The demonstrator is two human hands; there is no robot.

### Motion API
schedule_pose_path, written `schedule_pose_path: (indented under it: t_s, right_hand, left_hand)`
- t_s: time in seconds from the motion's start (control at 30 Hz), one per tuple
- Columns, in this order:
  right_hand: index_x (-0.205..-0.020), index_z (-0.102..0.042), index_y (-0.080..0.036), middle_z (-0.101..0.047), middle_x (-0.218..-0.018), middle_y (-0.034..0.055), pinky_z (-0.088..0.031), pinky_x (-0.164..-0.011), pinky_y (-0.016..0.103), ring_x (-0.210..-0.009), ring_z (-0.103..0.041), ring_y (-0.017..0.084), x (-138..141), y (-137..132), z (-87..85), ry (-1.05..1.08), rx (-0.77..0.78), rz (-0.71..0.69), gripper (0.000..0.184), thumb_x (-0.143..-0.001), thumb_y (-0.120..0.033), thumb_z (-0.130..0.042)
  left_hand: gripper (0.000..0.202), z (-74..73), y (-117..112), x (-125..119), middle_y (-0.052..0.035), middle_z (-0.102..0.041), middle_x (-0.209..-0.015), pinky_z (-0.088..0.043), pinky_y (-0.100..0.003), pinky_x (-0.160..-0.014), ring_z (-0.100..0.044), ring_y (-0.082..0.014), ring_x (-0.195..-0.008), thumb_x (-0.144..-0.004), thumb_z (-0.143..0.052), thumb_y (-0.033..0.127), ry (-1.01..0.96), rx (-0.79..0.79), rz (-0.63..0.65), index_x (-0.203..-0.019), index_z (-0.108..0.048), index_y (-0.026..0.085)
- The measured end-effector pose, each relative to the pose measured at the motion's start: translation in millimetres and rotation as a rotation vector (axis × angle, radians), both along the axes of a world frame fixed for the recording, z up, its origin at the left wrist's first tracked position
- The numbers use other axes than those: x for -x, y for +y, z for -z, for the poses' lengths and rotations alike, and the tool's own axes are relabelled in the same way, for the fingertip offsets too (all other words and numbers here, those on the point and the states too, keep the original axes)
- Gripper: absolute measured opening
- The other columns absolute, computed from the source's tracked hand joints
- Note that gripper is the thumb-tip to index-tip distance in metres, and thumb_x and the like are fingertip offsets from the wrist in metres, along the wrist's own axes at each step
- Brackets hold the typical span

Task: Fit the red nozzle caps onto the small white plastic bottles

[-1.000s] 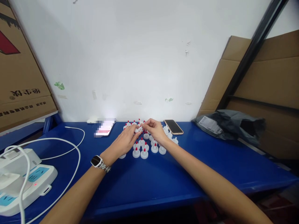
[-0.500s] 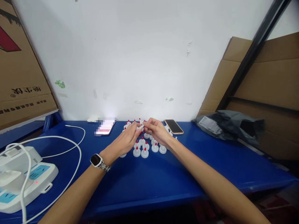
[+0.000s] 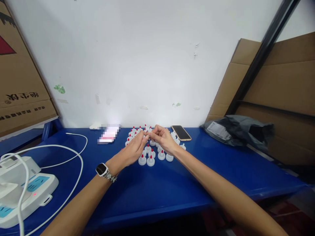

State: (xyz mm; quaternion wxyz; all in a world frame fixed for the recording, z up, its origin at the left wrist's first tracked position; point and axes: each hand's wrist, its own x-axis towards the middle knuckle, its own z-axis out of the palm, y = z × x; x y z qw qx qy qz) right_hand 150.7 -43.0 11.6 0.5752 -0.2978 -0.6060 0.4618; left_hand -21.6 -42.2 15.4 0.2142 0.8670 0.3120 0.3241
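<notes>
My left hand and my right hand meet fingertip to fingertip over a group of white nozzle caps. The left is closed around a small white nozzle cap, mostly hidden by the fingers. Thumb and forefinger of the right hand pinch at its tip; what lies between them is hidden. Below the hands, white nozzle caps with red tips stand upright on the blue table. Several white caps without red tips stand beside and beyond my right hand.
A phone with a lit screen lies to the left, a dark phone to the right. The power strip and its white cable occupy the left side. A grey plastic bag and cardboard are at the right.
The fingertips have drawn closer together, so the white nozzle tip that showed between them is now mostly covered. The whole view has shifted slightly.
</notes>
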Motion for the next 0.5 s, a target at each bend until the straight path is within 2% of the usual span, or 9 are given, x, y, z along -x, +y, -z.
schedule_pose_path:
  t_s: [0.07, 0.13, 0.27, 0.33, 0.4, 0.5]
  right_hand:
    - [-0.068, -0.047, -0.021, -0.051, -0.059, -0.0057, -0.033, -0.054, 0.024, -0.055, -0.042, 0.008, -1, -2, -3.6, -0.005, -0.003, 0.0, 0.047, -0.067, -0.053, -0.08]
    - [-0.069, -0.047, -0.021, -0.05, -0.058, -0.0061, -0.032, -0.053, 0.024, -0.054, -0.042, 0.008, -6, -2, -9.0, -0.048, -0.018, 0.019, 0.045, -0.069, -0.053, -0.078]
    - [-0.072, -0.049, -0.02, -0.051, -0.057, -0.0056, -0.031, -0.051, 0.024, -0.051, -0.042, 0.009, -28, 1, -16.6, -0.267, -0.075, 0.158, 0.037, -0.076, -0.048, -0.072]
    - [-0.073, -0.05, -0.02, -0.052, -0.056, -0.0055, -0.032, -0.05, 0.023, -0.05, -0.044, 0.009, -39, 4, -14.5, -0.412, -0.093, 0.256, 0.029, -0.08, -0.042, -0.068]
    - [-0.074, -0.051, -0.02, -0.054, -0.057, -0.0045, -0.033, -0.051, 0.023, -0.051, -0.047, 0.01, -46, 5, -9.1, -0.574, -0.12, 0.308, 0.021, -0.082, -0.033, -0.064]
    - [-0.074, -0.054, -0.019, -0.061, -0.065, -0.0021, -0.036, -0.056, 0.023, -0.058, -0.053, 0.011, -44, 4, 0.2, -0.797, -0.205, 0.288, 0.011, -0.081, -0.022, -0.061]
  left_hand:
    - [0.038, -0.3, -2, -2, -0.004, -0.059, -0.088, -0.047, -0.036, -0.076, -0.058, -0.0192, -0.079, -0.102, -0.022, 0.049, -0.024, 0.033, -0.001, -0.107, -0.046, 0.02]
    - [0.041, -0.8, -3, -4, -0.0047, -0.062, -0.093, -0.047, -0.036, -0.078, -0.059, -0.0194, -0.082, -0.102, -0.021, 0.05, -0.04, 0.07, -0.017, -0.115, -0.046, 0.02]
    - [0.05, 1.3, 1, -3, -0.0086, -0.061, -0.117, -0.044, -0.041, -0.095, -0.057, -0.0243, -0.11, -0.101, -0.027, 0.053, -0.021, 0.019, -0.125, -0.138, -0.037, 0.022]
    - [0.047, 4.0, 6, -2, -0.0085, -0.063, -0.116, -0.042, -0.044, -0.096, -0.055, -0.0265, -0.112, -0.099, -0.031, 0.053, 0.083, -0.051, -0.135, -0.132, -0.047, 0.023]
    - [0.04, 6.4, 10, 0, -0.0064, -0.067, -0.103, -0.043, -0.042, -0.091, -0.058, -0.0263, -0.102, -0.098, -0.035, 0.05, 0.214, -0.096, -0.086, -0.116, -0.059, 0.023]
    - [0.033, 7.6, 13, 3, -0.003, -0.068, -0.087, -0.044, -0.036, -0.079, -0.06, -0.0224, -0.085, -0.098, -0.037, 0.043, 0.3, -0.09, -0.022, -0.098, -0.064, 0.023]
